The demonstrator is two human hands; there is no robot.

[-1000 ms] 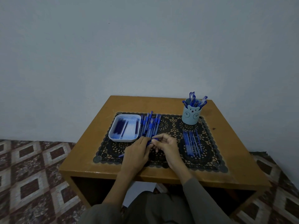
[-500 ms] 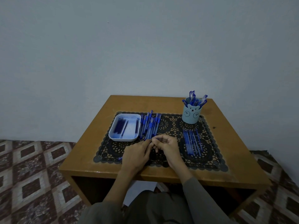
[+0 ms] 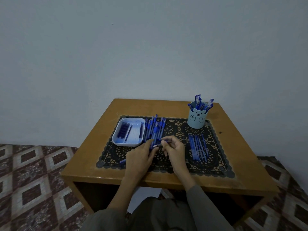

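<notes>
My left hand [image 3: 140, 157] and my right hand [image 3: 174, 151] meet over the middle of the black lace mat [image 3: 215, 164]. Together they hold a blue pen [image 3: 157, 145]; my left fingers grip its barrel and my right fingertips pinch its end. A blue end of it shows at the left of my left hand. Just beyond the hands lies a pile of blue pens [image 3: 155, 128]. A white tray [image 3: 116, 130] with dark refills sits at the mat's left. A row of blue refills [image 3: 198, 147] lies at the right.
A light blue bear-faced cup [image 3: 197, 118] holding several pens stands at the table's back right. The wooden table [image 3: 233, 142] stands against a plain wall. Patterned floor tiles lie on both sides. My knees are under the front edge.
The hands have stayed together over the mat's middle, with small finger movements on the pen. The view has shifted slightly.
</notes>
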